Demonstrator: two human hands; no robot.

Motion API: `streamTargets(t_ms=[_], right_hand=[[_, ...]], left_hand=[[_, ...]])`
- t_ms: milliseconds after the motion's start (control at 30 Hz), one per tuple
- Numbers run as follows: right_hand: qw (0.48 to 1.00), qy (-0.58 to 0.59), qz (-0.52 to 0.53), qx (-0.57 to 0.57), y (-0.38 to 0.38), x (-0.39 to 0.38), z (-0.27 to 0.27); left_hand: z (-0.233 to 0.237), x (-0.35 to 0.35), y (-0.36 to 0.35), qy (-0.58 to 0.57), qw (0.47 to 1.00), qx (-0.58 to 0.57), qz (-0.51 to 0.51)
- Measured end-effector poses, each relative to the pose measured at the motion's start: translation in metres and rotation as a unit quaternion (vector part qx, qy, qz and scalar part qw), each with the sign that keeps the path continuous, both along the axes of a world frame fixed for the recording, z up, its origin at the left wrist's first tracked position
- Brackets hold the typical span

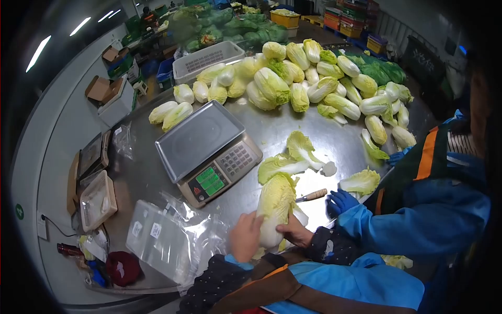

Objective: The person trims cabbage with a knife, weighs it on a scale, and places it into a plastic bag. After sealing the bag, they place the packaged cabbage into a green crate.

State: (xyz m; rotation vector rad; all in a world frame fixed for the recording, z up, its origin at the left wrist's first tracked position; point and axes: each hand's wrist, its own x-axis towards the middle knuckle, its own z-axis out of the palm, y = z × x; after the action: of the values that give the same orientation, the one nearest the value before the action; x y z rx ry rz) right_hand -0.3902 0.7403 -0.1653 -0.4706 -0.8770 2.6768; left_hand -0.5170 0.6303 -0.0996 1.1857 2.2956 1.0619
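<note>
Close to my body, a napa cabbage stands with its leafy end pointing away from me and its white base toward me. My left hand presses against its left side, a little blurred, and my right hand grips the base from the right. Just past the cabbage lie loose outer leaves and a small cut-off piece of white base. To its right rests a knife with a wooden handle; its blade is partly hidden by the cabbage.
A digital scale stands left of centre, with clear plastic bags nearer me. Whole cabbages are heaped at the back beside a white crate. At right, a co-worker's blue-gloved hand is by another cabbage.
</note>
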Motion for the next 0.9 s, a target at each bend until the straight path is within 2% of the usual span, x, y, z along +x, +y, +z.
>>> streamTargets(t_ms=[33, 167, 233, 267, 300, 333, 367, 400, 433, 467, 500, 533, 567, 600, 633, 667, 700, 733, 767, 800, 833, 867, 900], right_hand=[[0.999, -0.039, -0.014, 0.011, -0.001, 0.000, -0.002], [0.998, -0.033, -0.020, 0.039, -0.001, -0.004, -0.006], [0.996, -0.031, -0.056, 0.065, -0.003, -0.004, -0.003], [0.996, -0.030, -0.055, 0.066, -0.002, -0.004, -0.003], [0.996, -0.032, -0.057, 0.059, -0.002, -0.002, -0.004], [0.996, -0.035, -0.058, 0.050, -0.002, 0.000, -0.005], [0.997, -0.036, -0.053, 0.048, 0.003, 0.002, -0.006], [0.999, 0.013, -0.021, -0.030, 0.010, 0.003, -0.008], [0.992, 0.063, 0.009, -0.107, 0.016, 0.005, -0.011], [0.992, 0.066, 0.006, -0.109, 0.020, 0.009, -0.014], [0.980, 0.094, 0.023, -0.176, 0.024, 0.013, -0.017], [0.962, 0.120, 0.042, -0.242, 0.025, 0.014, -0.016], [0.995, 0.056, -0.025, -0.074, 0.020, 0.008, -0.017], [0.996, 0.054, -0.019, -0.069, 0.027, 0.005, -0.014], [0.975, 0.188, 0.032, -0.116, 0.035, -0.008, 0.026], [0.930, 0.319, 0.077, -0.164, 0.035, -0.011, 0.056], [0.983, 0.140, 0.053, -0.103, 0.039, 0.012, 0.066], [0.995, 0.057, -0.007, 0.080, 0.045, 0.011, 0.089], [0.939, -0.044, -0.103, 0.325, 0.038, 0.006, 0.099], [0.810, -0.145, -0.182, 0.539, 0.025, 0.000, 0.102], [0.810, -0.139, -0.174, 0.543, 0.024, -0.002, 0.102], [0.907, -0.034, -0.128, 0.399, 0.026, -0.002, 0.102], [0.966, 0.070, -0.074, 0.237, 0.028, 0.000, 0.099]], left_hand=[[-0.003, 0.001, 0.001, 0.023, 1.000, 0.010, 0.018], [-0.011, 0.005, 0.004, 0.047, 0.997, -0.022, 0.051], [-0.013, 0.005, 0.006, -0.083, 0.989, -0.089, 0.081], [-0.028, 0.002, 0.001, -0.083, 0.989, -0.088, 0.083], [-0.056, -0.003, -0.009, -0.218, 0.975, -0.008, 0.045], [-0.053, -0.003, -0.011, -0.348, 0.935, 0.072, 0.008], [-0.049, 0.000, -0.015, -0.349, 0.934, 0.071, 0.013], [-0.044, 0.004, -0.019, -0.495, 0.862, 0.061, 0.091], [-0.034, 0.006, -0.019, -0.623, 0.763, 0.049, 0.164], [-0.044, 0.004, -0.012, -0.621, 0.765, 0.046, 0.163], [-0.063, 0.000, -0.002, -0.482, 0.876, -0.014, 0.025], [-0.065, 0.000, 0.005, -0.318, 0.939, -0.072, -0.112], [-0.067, 0.000, 0.006, -0.321, 0.938, -0.069, -0.110], [-0.067, -0.004, 0.010, -0.351, 0.932, -0.039, -0.076], [-0.061, -0.012, 0.018, -0.378, 0.925, -0.008, -0.044], [-0.053, -0.021, 0.025, -0.404, 0.914, 0.015, -0.015], [-0.045, -0.027, 0.030, -0.432, 0.901, 0.032, 0.013], [-0.034, -0.033, 0.039, -0.457, 0.887, 0.053, 0.043], [0.016, -0.034, 0.049, -0.496, 0.857, 0.139, -0.014], [0.065, -0.028, 0.047, -0.531, 0.816, 0.221, -0.061], [0.076, -0.024, 0.045, -0.529, 0.816, 0.228, -0.055], [0.084, -0.022, 0.047, -0.520, 0.826, 0.210, -0.043], [0.089, -0.023, 0.048, -0.512, 0.837, 0.191, -0.031]])
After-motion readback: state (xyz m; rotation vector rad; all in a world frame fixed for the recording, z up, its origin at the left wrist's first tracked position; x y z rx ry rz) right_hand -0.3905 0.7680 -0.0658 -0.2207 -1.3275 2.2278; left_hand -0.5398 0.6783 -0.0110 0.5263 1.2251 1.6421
